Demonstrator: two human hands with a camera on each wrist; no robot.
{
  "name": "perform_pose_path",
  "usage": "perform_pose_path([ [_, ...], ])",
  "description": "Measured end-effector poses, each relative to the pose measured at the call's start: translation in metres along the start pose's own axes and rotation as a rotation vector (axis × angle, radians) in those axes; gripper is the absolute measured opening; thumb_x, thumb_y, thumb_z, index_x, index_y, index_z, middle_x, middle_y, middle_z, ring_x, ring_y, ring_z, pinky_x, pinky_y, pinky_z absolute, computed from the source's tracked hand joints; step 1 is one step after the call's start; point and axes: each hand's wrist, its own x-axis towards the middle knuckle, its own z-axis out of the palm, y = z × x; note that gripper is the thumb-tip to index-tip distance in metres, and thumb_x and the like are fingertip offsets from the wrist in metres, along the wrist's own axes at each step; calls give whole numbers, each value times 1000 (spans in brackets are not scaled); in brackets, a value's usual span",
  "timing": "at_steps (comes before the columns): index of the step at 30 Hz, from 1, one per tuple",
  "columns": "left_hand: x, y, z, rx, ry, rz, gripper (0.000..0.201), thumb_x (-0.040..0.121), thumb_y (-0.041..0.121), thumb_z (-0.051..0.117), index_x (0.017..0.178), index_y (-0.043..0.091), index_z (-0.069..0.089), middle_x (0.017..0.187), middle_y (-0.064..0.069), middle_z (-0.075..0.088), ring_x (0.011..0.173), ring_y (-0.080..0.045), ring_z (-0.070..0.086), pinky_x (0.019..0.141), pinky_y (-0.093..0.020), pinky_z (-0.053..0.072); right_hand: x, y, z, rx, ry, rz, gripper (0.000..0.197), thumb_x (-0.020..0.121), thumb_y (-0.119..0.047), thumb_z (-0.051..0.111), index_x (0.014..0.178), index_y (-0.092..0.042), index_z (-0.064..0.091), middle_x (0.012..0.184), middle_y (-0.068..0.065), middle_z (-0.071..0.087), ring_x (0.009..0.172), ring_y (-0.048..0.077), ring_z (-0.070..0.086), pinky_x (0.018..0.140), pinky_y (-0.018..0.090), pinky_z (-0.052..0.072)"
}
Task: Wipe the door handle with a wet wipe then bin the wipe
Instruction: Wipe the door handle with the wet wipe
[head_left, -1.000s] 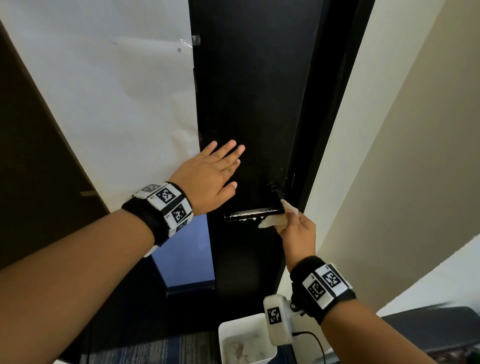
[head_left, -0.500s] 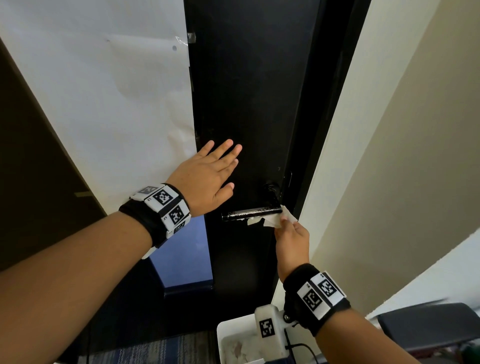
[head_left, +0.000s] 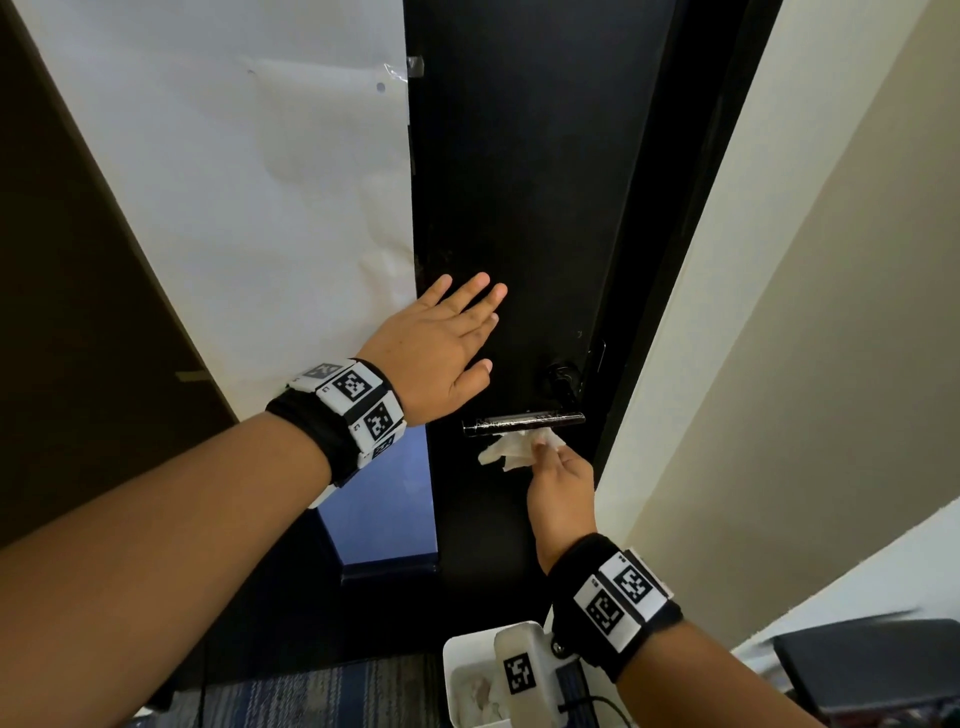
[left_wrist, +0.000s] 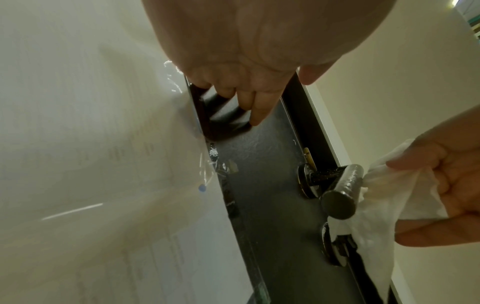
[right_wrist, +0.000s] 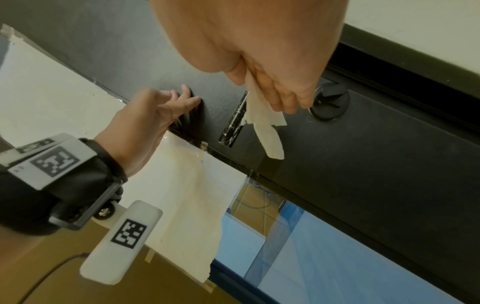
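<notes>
Pinching wet wipe (left_wrist: 384, 197) against door handle (left_wrist: 342, 191): right hand (head_left: 563, 493); left hand (head_left: 441, 348) flat, fingers straight, on door (head_left: 519, 182).

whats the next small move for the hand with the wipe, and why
Probably slide the crumpled white wet wipe left along the shiny black lever door handle. The right hand pinches it against the underside near the middle, the free end looks uncovered, and the left hand braces flat on the black door.
</notes>
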Motion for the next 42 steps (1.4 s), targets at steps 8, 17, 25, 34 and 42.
perform_pose_path([
  [8,-1,-1,0,-4,13,10,71,90,46,6,146,9,30,160,-4,8,147,-19,-5,118,-38,-6,2,-3,9,-128,-58,-20,29,101,-14,41,92,-2,66,74,1,60,66,7,55,61,14,43],
  [17,-1,-2,1,-19,22,12,71,90,46,7,146,9,29,160,-4,8,147,-19,-4,118,-37,-7,5,-12,17,-333,-114,-32,27,100,-12,42,84,-10,64,77,2,61,68,10,56,61,22,43],
  [25,-2,-3,1,-39,22,25,70,91,46,9,145,8,31,160,-4,9,147,-20,-3,118,-38,-6,-6,-8,36,-332,-227,-16,36,100,-13,42,65,-15,51,56,-3,45,45,3,41,43,12,33],
  [34,-2,-4,1,-87,4,16,71,90,46,4,146,10,28,160,-3,6,147,-18,-6,119,-38,-6,-16,-12,54,-291,-361,-6,29,100,-12,43,79,1,57,63,4,48,54,10,40,52,20,34],
  [42,-28,2,-11,-970,1,-283,45,98,24,42,142,23,40,141,4,50,127,-10,48,111,-30,34,-18,-53,11,-100,-393,-18,30,98,-7,40,90,-5,68,93,18,68,90,23,60,88,41,48],
])
